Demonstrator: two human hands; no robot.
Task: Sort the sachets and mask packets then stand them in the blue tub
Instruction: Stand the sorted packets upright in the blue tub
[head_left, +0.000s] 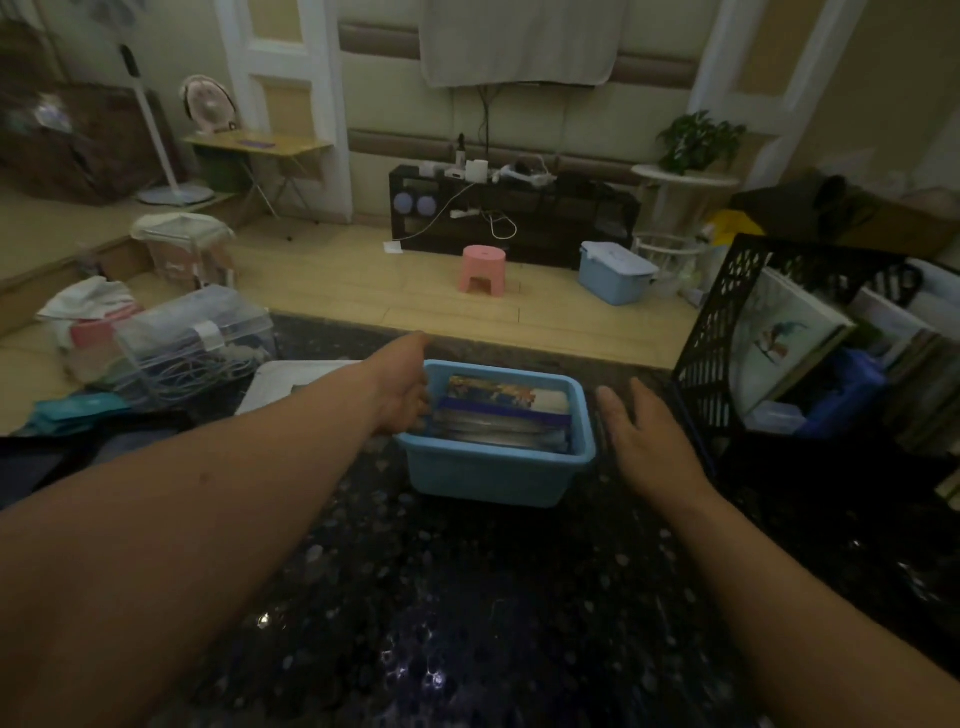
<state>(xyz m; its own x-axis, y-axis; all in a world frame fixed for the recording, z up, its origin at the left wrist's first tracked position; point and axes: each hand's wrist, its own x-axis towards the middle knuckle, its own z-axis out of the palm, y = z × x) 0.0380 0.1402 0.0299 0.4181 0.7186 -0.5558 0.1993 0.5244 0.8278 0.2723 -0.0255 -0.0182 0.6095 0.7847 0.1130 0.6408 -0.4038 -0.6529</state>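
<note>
Head: left hand (402, 389) grips rim, rectangular blue tub (488, 480) (glossy packets (501, 415) inside); right hand (649, 439) flat.

our dark speckled table (467, 597) carries the blue tub (493, 478) mid-surface, a black mesh rack (711, 353) at right, a clear box (192, 343) at left.

One blue tub (483, 480), one left hand (400, 395), one right hand (649, 441), one black mesh rack (711, 338), one pink stool (483, 270).
</note>
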